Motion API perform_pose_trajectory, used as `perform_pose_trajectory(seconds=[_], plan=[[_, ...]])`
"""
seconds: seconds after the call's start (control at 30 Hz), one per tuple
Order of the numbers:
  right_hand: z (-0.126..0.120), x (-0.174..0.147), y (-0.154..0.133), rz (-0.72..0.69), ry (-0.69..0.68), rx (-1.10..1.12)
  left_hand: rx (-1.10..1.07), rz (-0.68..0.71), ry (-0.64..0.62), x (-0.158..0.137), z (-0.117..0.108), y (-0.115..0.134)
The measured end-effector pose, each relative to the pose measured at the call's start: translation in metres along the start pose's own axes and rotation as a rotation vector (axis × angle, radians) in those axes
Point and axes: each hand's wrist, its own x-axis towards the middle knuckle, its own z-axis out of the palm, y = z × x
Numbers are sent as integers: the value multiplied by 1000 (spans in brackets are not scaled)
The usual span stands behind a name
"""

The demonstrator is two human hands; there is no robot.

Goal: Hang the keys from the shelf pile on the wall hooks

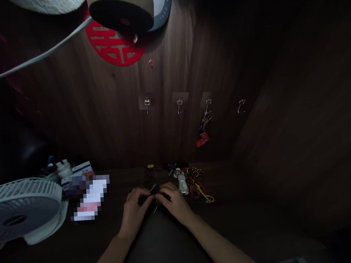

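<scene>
Over the dark wooden surface, my left hand [133, 210] and my right hand [175, 204] meet with thumbs and fingers pinched together. Between them is a bunch of keys [156, 208]; a metal key points down below the thumbs. A dark fob-like piece [155, 188] shows behind the fingertips, too dim to make out fully. Just right of my right hand lie a white oval fob [182, 185], some loose keys [171, 172], and red and yellow cords [202, 189]. A small yellow tag [150, 166] rests farther back. My fingers partly hide what they hold.
Metal hooks [179, 103] line the wooden back panel; keys with red tags [204, 137] hang from one. At left stand a white fan [26, 206], a small box [85, 169] and white bottles [64, 168]. A cable [42, 56] crosses above, near a red round ornament [112, 46].
</scene>
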Motion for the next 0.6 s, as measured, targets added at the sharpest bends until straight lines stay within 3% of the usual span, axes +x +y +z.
perform_pose_trajectory(seconds=[0.2,0.37,0.47,0.6], plan=[[7,1,4,76,30,140,19,87,-41,-1,1,2],[5,5,5,243,74,356,44,154,-82,-2,2,0],[1,7,6,350,128,482,38,116,-100,-3,2,-1],[-7,10,8,475,209,692,-36,-37,-56,1,1,-1]])
